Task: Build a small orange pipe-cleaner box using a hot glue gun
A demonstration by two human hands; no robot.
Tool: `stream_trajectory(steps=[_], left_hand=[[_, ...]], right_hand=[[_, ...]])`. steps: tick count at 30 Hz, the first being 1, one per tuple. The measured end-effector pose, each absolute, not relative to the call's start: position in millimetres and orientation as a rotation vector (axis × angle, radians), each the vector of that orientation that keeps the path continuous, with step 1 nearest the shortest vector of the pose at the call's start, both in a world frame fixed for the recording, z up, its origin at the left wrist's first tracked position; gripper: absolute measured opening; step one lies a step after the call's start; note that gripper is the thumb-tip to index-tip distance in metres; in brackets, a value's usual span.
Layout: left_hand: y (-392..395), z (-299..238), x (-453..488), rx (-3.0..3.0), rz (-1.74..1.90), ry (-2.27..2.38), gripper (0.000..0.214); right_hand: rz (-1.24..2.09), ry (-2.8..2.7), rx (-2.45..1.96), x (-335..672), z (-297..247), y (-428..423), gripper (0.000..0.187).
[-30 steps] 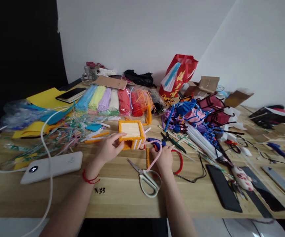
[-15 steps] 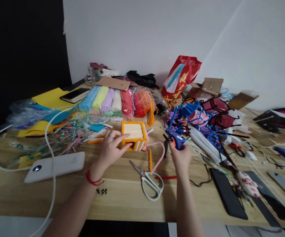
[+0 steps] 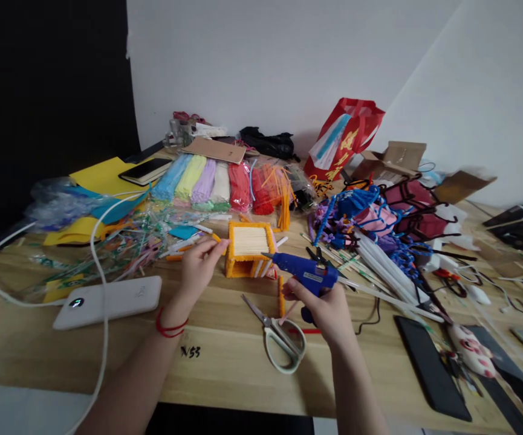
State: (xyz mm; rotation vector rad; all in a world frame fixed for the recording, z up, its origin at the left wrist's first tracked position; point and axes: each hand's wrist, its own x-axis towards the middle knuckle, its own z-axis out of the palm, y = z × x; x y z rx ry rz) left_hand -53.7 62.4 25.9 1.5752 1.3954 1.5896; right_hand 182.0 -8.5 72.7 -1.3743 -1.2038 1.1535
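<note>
A small box (image 3: pixel 251 241) with orange fuzzy edges and a top of pale sticks stands on the table. Close to its left edge, my left hand (image 3: pixel 198 269) has thumb and forefinger pinched together; whatever is between them is hidden, though a bit of orange shows by the fingertips. My right hand (image 3: pixel 327 305) is wrapped round the handle of a blue glue gun (image 3: pixel 304 269), whose nozzle points left at the box's right front corner. In front lie an orange fuzzy strip (image 3: pixel 281 296) and scissors (image 3: pixel 283 344) with pale handles.
Bundles of coloured pipe cleaners (image 3: pixel 213 181) lie behind the box. Blue and maroon craft pieces (image 3: pixel 374 211) are heaped to the right, near a black phone (image 3: pixel 431 365). A white power bank (image 3: pixel 109 302) with a cable lies left. A red bag (image 3: pixel 347 139) stands at the back.
My right hand has lifted the glue gun off the table's clutter and swung its nozzle toward the box. My left fingers have moved off the box's front to its left edge.
</note>
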Motion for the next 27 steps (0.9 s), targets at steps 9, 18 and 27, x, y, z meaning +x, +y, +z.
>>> stream_trajectory(steps=[9,18,27], left_hand=[[77.5,14.0,-67.3,1.034,1.624,1.125,0.031],[68.4,18.4,-68.5,1.219,1.557,1.026,0.027],[60.3,31.6,-58.0,1.281,1.548,1.147,0.021]], right_hand=[[0.937,-1.446,-1.431,147.1,52.8,3.1,0.036],[1.186,-1.218,-1.158,144.4,60.8,21.8,0.034],[1.168,-1.113,-1.087,146.0,47.9,17.9,0.027]])
